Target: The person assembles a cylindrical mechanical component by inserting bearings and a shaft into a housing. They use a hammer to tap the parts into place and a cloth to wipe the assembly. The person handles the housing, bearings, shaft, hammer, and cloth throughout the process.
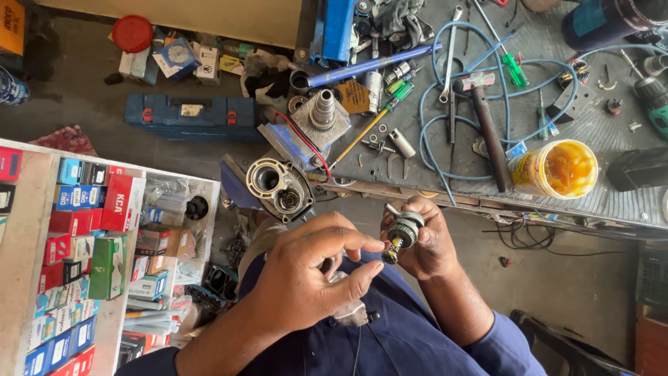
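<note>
I have the gear shaft [401, 237] in my right hand [423, 240], just right of the middle of the frame, over my lap. My fingers are wrapped round its upper end, so the toothed wheel and the brassy tip below it stick out toward my left hand [306, 275]. That hand is not gripping anything I can see; its forefinger reaches across and touches, or nearly touches, the gear, with the thumb curled beneath and apart from it.

This piece looks like solid metal, so I judge it stiff and heavy for its size, in no danger of bending or crushing. It has a dull shine, and with the tub of yellow grease [557, 169] standing open on the bench [626, 202] at the right, I would guess it is oily and ready to slip. The teeth give the best purchase for a twist, though they would be rough on fingertips. The smooth stem is where I would pinch to steady it, keeping dirt off the narrow end. I cannot tell whether the wheel is loose on the shaft.

Above my hands, centre frame, the grey housing [280, 185] lies with its two round bores facing up. A hammer [487, 125] lies at the upper right among loops of blue cable [430, 150]. Shelves of small boxes [104, 216] fill the left side.
</note>
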The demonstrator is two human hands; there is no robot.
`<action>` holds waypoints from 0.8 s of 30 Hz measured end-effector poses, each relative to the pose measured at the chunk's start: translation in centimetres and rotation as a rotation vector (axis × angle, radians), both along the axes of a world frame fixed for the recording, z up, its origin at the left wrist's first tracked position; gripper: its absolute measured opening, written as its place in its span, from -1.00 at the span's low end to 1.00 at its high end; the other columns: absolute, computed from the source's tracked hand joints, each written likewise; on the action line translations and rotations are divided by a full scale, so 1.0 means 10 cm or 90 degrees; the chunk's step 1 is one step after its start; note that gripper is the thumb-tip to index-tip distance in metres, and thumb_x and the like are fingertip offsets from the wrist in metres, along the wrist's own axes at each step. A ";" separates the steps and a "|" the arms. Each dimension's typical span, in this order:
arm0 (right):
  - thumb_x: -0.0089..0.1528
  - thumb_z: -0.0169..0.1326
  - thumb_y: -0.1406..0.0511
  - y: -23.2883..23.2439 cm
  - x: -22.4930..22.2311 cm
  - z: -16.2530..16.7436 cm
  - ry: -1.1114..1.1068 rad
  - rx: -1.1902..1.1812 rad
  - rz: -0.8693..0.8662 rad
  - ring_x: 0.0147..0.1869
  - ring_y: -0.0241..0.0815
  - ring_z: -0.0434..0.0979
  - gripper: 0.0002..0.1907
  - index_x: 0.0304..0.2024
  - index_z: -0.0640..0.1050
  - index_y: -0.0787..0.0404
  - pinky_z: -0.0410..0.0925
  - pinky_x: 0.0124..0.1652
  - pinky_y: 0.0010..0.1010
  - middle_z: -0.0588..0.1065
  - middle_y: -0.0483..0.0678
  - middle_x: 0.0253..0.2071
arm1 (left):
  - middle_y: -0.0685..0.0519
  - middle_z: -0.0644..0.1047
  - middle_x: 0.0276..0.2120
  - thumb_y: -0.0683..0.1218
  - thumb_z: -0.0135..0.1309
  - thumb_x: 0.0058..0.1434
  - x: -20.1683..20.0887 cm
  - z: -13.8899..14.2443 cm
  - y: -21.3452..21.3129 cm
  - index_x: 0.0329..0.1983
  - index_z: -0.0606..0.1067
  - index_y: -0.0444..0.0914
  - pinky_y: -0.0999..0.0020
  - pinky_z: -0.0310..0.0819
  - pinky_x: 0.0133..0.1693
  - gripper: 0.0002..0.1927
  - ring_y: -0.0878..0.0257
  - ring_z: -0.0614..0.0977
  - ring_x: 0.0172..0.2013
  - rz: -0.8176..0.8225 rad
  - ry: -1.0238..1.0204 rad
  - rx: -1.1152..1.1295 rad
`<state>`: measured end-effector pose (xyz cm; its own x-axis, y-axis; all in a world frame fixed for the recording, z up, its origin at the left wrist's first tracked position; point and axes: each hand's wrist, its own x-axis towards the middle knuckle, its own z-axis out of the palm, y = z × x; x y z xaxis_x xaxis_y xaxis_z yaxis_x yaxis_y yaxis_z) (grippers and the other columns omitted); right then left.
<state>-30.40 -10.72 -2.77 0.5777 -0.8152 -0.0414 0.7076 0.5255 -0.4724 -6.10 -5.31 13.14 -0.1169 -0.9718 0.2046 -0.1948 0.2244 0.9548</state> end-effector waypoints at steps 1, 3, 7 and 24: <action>0.21 0.40 0.29 0.01 0.00 0.00 0.005 -0.010 -0.003 0.02 0.10 0.67 -0.58 0.07 0.55 0.20 0.55 -0.02 -0.18 0.56 0.25 0.00 | 0.13 0.56 -0.33 -0.14 0.36 0.16 0.00 0.00 0.01 -0.10 0.62 -0.20 0.51 0.37 -0.46 -0.75 0.42 0.53 -0.45 0.001 -0.002 0.009; 0.22 0.40 0.30 0.02 0.01 0.00 0.002 -0.011 -0.001 0.02 0.10 0.67 -0.58 0.07 0.55 0.20 0.55 -0.03 -0.17 0.56 0.23 0.00 | 0.13 0.55 -0.36 -0.14 0.37 0.13 -0.01 -0.02 0.01 -0.14 0.63 -0.19 0.51 0.36 -0.48 -0.77 0.42 0.52 -0.48 0.004 -0.007 0.027; 0.20 0.40 0.30 0.04 0.02 0.01 0.008 -0.013 0.001 0.02 0.09 0.67 -0.58 0.06 0.55 0.21 0.55 -0.02 -0.15 0.55 0.22 0.00 | 0.13 0.57 -0.37 -0.16 0.36 0.15 -0.03 -0.05 0.05 -0.18 0.63 -0.20 0.50 0.35 -0.49 -0.81 0.42 0.50 -0.50 0.006 -0.006 0.040; 0.23 0.36 0.32 0.13 0.05 -0.04 -0.004 0.013 0.019 0.03 0.12 0.67 -0.60 0.08 0.55 0.18 0.54 -0.07 -0.17 0.55 0.27 0.01 | 0.14 0.48 -0.35 -0.11 0.16 0.37 0.07 -0.19 0.18 -0.19 0.54 -0.30 0.54 0.32 -0.32 -0.86 0.44 0.41 -0.38 -0.022 0.120 0.142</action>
